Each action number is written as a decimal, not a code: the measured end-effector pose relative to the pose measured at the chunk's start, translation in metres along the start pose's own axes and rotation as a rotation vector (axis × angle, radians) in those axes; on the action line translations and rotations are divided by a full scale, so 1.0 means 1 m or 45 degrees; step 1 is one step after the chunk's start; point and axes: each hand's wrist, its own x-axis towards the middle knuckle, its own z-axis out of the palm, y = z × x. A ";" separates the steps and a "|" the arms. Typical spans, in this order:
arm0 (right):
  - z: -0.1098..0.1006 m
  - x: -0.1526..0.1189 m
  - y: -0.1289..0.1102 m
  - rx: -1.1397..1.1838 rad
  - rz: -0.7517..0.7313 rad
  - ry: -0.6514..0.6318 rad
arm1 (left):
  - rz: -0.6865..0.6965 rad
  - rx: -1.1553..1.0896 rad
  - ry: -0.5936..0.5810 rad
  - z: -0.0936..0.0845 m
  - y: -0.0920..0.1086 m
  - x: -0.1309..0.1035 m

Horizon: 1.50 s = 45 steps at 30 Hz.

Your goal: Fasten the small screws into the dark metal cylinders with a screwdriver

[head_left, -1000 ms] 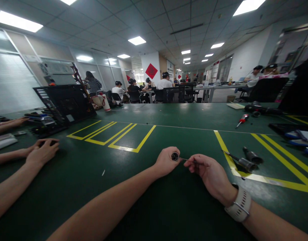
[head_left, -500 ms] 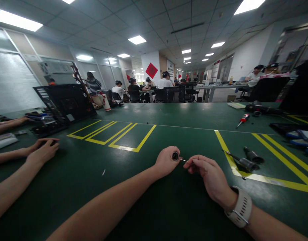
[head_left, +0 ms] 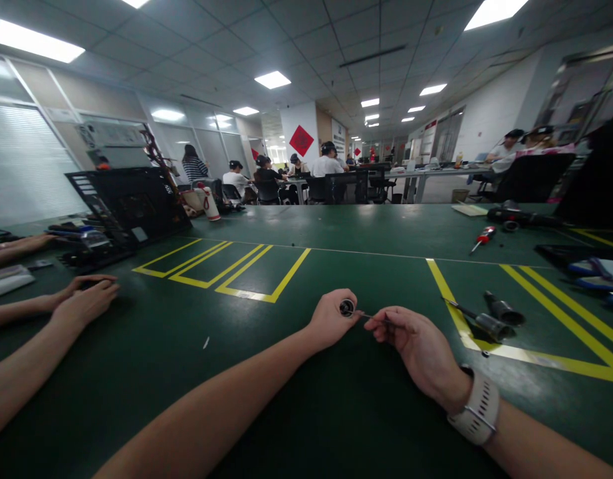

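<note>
My left hand [head_left: 331, 324] is closed around a short dark cylinder [head_left: 346, 307] with a shiny rim, its hollow end facing me. From beside the cylinder a thin metal rod [head_left: 367, 317] runs across to my right hand [head_left: 419, 346], pinched between thumb and fingers. Whether the rod's far tip enters the cylinder or only touches its side, I cannot tell. To the right, two dark metal cylindrical parts lie on the table: one farther back [head_left: 504, 310], and one nearer [head_left: 493, 327] with a thin shaft. A tiny black piece [head_left: 485, 354] lies near them.
Yellow tape [head_left: 449, 303] marks areas on the green table [head_left: 286, 412]. A red screwdriver [head_left: 486, 235] lies at the back right, with blue-handled tools [head_left: 598, 269] at the right edge. Another person's hands [head_left: 84, 299] work at the left, near a black frame [head_left: 131, 203].
The rod now shows running back along my right fingers, and that hand has tilted slightly. The cylinder in my left hand has turned a little, showing more of its open end.
</note>
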 end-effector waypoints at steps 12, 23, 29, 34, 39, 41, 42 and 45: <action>0.005 -0.002 -0.004 0.010 -0.077 0.125 | -0.047 0.161 0.008 -0.001 0.000 -0.001; 0.011 -0.004 -0.005 -0.110 -0.061 0.040 | -0.081 0.149 0.084 0.002 -0.002 -0.002; 0.012 -0.004 -0.003 -0.127 -0.035 -0.036 | -0.094 0.114 0.141 0.001 -0.003 -0.002; 0.007 0.000 -0.002 -0.025 0.022 -0.048 | -0.066 0.141 0.153 0.001 -0.001 -0.002; 0.002 0.004 -0.005 0.147 0.138 -0.015 | -0.047 0.132 0.123 0.002 -0.001 -0.001; 0.002 0.004 -0.006 0.165 0.164 -0.018 | -0.045 0.104 0.114 0.002 -0.002 -0.001; 0.002 0.004 -0.006 0.169 0.168 -0.018 | -0.045 0.091 0.111 0.002 -0.002 -0.001; 0.002 0.003 -0.005 0.177 0.131 0.009 | -0.055 0.082 0.116 0.002 -0.001 -0.001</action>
